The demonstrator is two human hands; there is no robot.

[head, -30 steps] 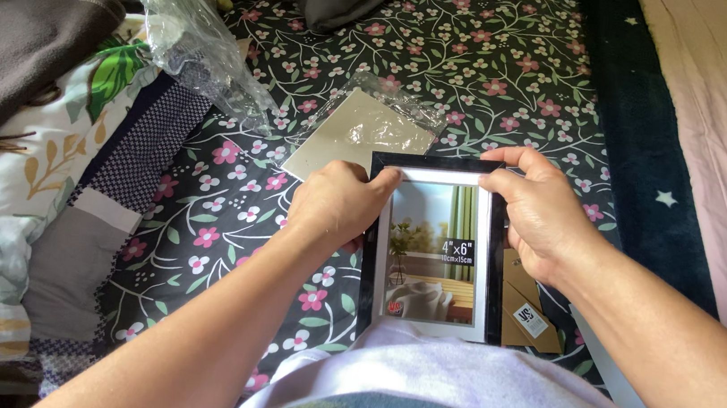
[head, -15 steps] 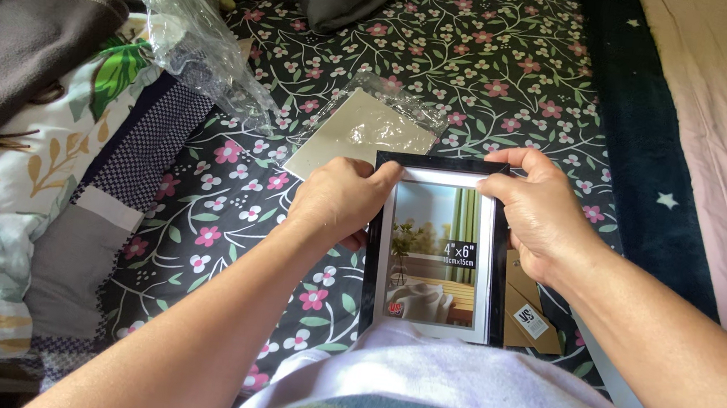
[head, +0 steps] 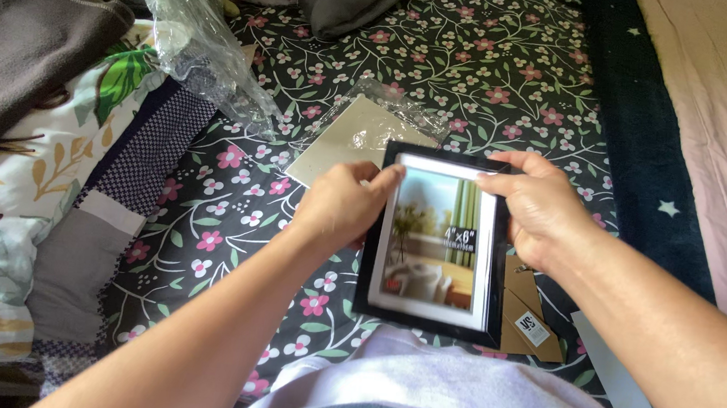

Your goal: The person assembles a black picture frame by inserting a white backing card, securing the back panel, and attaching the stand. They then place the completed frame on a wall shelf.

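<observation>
Two hands hold one black picture frame (head: 437,243), lifted slightly above the floral bedspread (head: 486,64). Left hand (head: 341,206) pinches the frame's upper left edge; right hand (head: 543,209) pinches its upper right corner. Grey card in clear wrap (head: 357,136) lies just beyond the frame. Brown card piece (head: 532,316) lies right of the frame. Crumpled plastic bag (head: 192,33) lies well left of the frame.

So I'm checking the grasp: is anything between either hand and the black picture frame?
Nothing visible. The left hand and right hand both pinch the top corners of the black picture frame directly with bare fingers.
</observation>
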